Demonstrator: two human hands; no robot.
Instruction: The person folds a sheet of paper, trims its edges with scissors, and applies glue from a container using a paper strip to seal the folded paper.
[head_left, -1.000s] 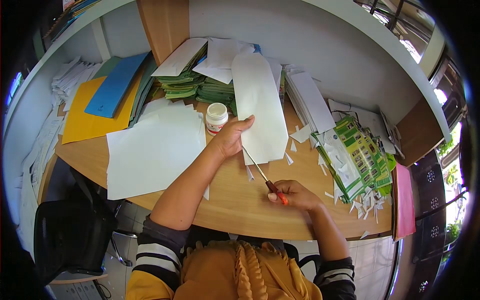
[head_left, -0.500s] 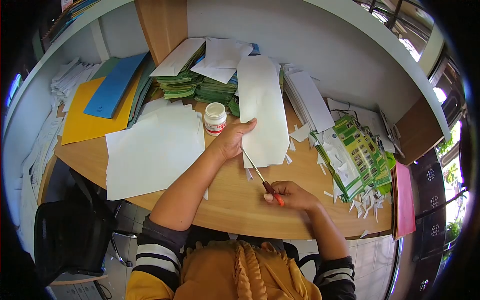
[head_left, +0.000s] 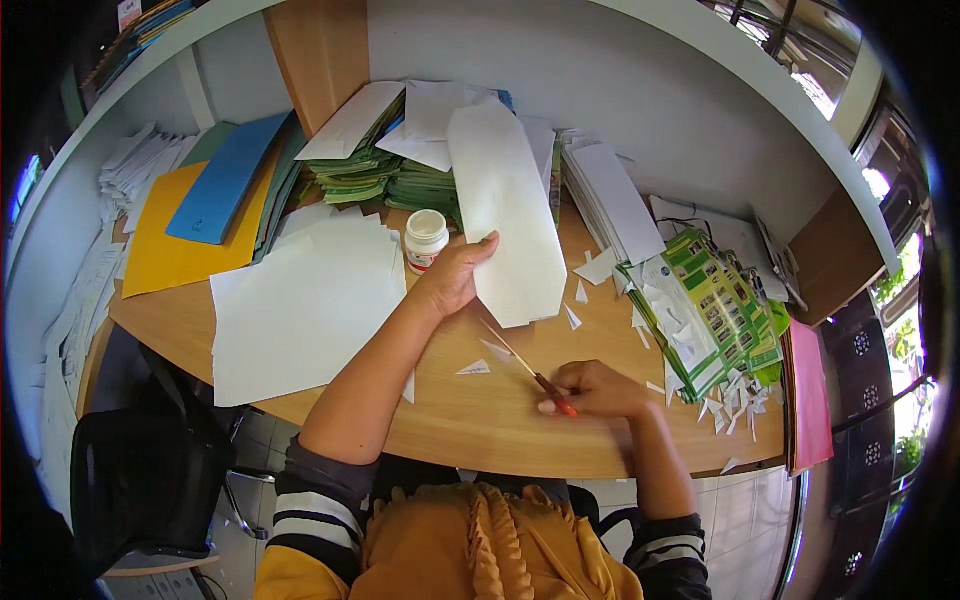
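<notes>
My left hand [head_left: 455,275] grips a long folded white paper [head_left: 508,210] near its lower left edge, thumb on top. The paper's lower left corner is cut at a slant. Below it, my right hand [head_left: 590,390] is closed on the red and brown handles of the scissors [head_left: 522,360], whose blades point up and left, apart from the paper. A small white triangular scrap [head_left: 474,368] lies on the desk left of the blades. Just left of the paper stands an open white jar [head_left: 426,240].
White sheets [head_left: 300,310] lie at left beside yellow [head_left: 165,235] and blue folders [head_left: 225,185]. Green-edged stacks [head_left: 350,172] stand behind. At right are white envelopes [head_left: 615,200], green printed sheets [head_left: 710,310], scraps [head_left: 735,405] and a pink folder [head_left: 808,395]. A black chair [head_left: 140,480] stands lower left.
The scissors have come away from the paper, and my right hand has shifted slightly right. A cut scrap now lies on the desk. The paper has tilted and moved left with my left hand.
</notes>
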